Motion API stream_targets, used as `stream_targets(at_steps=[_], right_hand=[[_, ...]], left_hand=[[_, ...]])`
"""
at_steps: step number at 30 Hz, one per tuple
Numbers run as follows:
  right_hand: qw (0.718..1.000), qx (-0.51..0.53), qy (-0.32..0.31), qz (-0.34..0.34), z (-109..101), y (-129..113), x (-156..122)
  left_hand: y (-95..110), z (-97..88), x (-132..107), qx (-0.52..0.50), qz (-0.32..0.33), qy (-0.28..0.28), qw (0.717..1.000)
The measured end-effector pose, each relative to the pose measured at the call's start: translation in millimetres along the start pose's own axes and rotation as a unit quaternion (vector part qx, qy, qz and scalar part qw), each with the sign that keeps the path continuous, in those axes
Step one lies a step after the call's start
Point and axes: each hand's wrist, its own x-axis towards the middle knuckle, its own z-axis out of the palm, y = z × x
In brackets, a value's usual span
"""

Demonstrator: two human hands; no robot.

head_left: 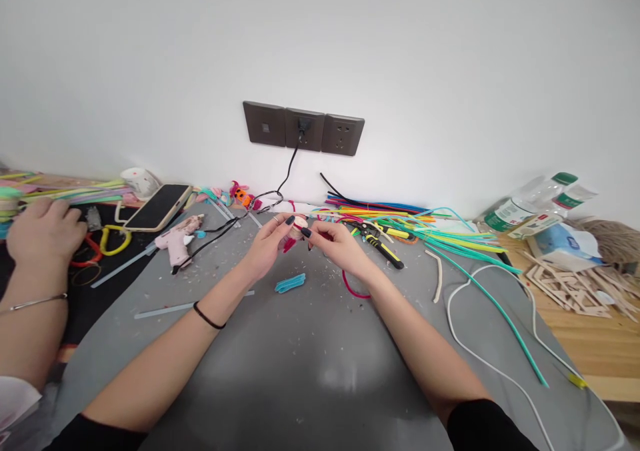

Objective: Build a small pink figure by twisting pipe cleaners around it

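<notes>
Over the grey mat, my left hand (267, 245) pinches a small cream-and-red fuzzy pipe cleaner piece (299, 225) between thumb and fingers. My right hand (336, 245) meets it from the other side, its thumb and fingertips closed at the piece's edge; exactly what they grip is hidden. A dark pink pipe cleaner (353, 289) curves out below my right hand. On the mat just under both hands lies a folded light-blue pipe cleaner bundle (290, 283). Yellow-and-black pliers (383, 245) rest right of my right hand.
A pink glue gun (176, 241) with a black cord lies left, beside a phone (159, 207). A co-worker's hand (43, 231) is at far left. Coloured pipe cleaners (400, 212) line the wall. Bottles (520, 204), tissues (565, 245) and wooden pieces (570, 287) stand right; a white cable (480, 351) crosses the mat.
</notes>
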Motion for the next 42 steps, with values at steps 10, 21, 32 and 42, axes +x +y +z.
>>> stream_targets(at_steps=[10,21,32,42], right_hand=[[0.998,0.023,0.04,-0.035,-8,0,3],[0.993,-0.005,0.096,-0.063,-3,-3,-1],[0.988,-0.071,0.103,-0.088,-4,-15,-7],[0.995,-0.025,0.092,-0.039,-5,-13,-4]], left_hand=[[7,-3.0,0,-0.101,-0.057,-0.025,0.993],[14,0.5,-4,-0.125,-0.087,-0.092,0.984],[13,3.7,-1,-0.088,-0.081,-0.046,0.992],[16,9.5,-6,-0.12,-0.106,-0.066,0.985]])
